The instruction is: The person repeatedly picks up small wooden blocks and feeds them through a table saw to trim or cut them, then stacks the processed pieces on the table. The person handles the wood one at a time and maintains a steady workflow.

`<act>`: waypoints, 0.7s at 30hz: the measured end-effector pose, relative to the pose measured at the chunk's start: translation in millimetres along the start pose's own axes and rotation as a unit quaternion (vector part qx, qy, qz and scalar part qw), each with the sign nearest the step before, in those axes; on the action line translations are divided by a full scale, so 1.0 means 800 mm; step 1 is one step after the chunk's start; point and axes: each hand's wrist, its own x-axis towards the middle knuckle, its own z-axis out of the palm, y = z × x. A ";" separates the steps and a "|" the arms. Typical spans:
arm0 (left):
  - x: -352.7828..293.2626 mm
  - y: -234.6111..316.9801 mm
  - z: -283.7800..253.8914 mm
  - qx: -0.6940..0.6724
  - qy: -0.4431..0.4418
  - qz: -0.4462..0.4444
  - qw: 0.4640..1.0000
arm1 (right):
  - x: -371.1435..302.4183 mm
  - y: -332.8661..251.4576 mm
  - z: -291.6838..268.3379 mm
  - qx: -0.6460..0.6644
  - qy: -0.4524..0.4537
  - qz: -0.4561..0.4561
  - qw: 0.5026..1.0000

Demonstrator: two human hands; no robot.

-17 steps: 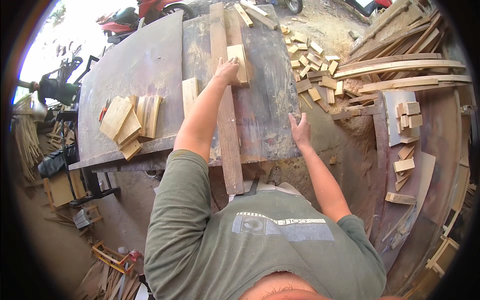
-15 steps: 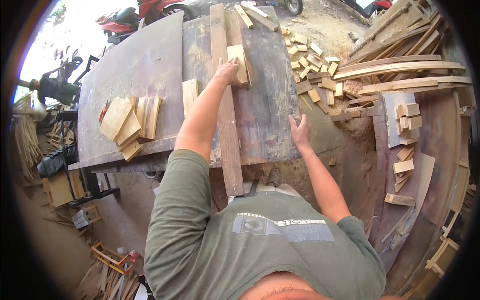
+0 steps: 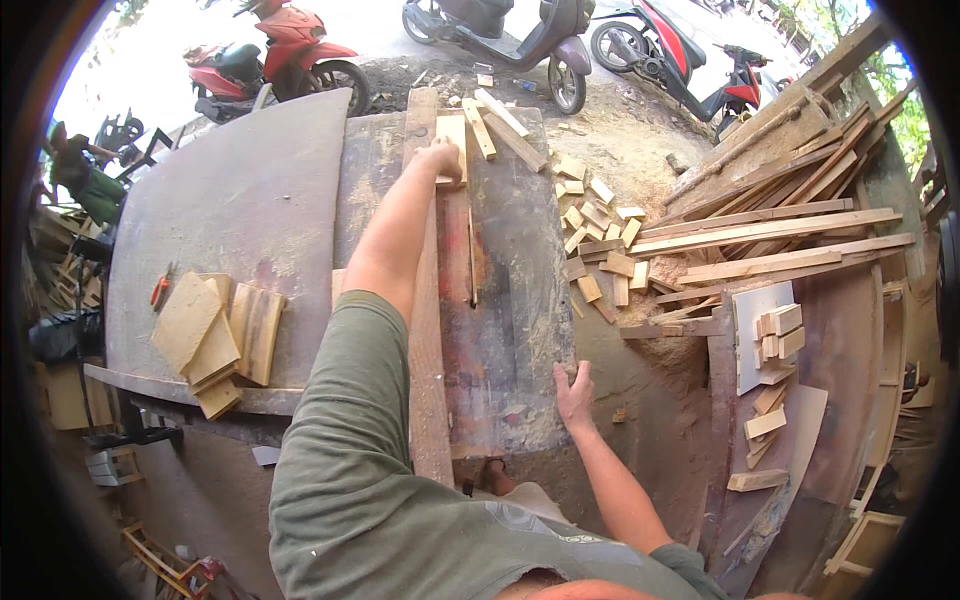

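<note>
My left hand (image 3: 437, 158) is stretched far forward, its fingers closed on the near part of a pale wooden block (image 3: 452, 130). This block lies along the right side of a long brown plank (image 3: 425, 330), which runs lengthwise over the worn worktable (image 3: 515, 340). Some of the grip is hidden behind the back of the hand. At the table's right edge rests my right hand (image 3: 575, 398), thumb and finger apart, with nothing visible in it.
Left on the table lie stacked boards (image 3: 205, 335) and red-handled pliers (image 3: 160, 290). Loose sticks (image 3: 515, 135) lie at its far end. Offcuts (image 3: 600, 225) and long timbers (image 3: 770, 235) cover the ground at right. Motorbikes (image 3: 290, 55) stand beyond the table.
The pale block has slid farther away along the plank, with my left hand on it. My right hand stays at the table edge. The view has tilted up, showing more motorbikes.
</note>
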 end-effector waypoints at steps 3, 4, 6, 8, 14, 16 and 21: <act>0.032 0.038 -0.023 -0.050 0.034 -0.030 0.998 | -0.002 0.009 0.003 -0.028 0.015 0.030 0.999; 0.023 0.045 -0.025 -0.082 0.084 -0.056 0.992 | -0.003 0.006 0.002 -0.018 0.007 0.039 0.999; 0.028 0.040 -0.018 -0.054 0.102 -0.062 0.991 | 0.000 -0.003 -0.001 0.002 -0.011 0.051 0.999; 0.041 0.026 -0.018 -0.050 0.103 -0.080 0.990 | 0.002 -0.010 -0.004 -0.009 -0.011 0.042 0.999; 0.042 -0.044 -0.014 -0.240 0.241 -0.052 0.939 | 0.006 0.015 0.012 -0.009 0.021 0.012 1.000; -0.003 -0.098 -0.009 -0.286 0.123 -0.116 0.943 | 0.004 0.019 0.013 -0.021 0.022 0.018 0.999; -0.305 -0.171 0.111 -0.368 0.303 -0.112 0.872 | -0.004 -0.003 0.010 0.007 0.030 -0.029 0.999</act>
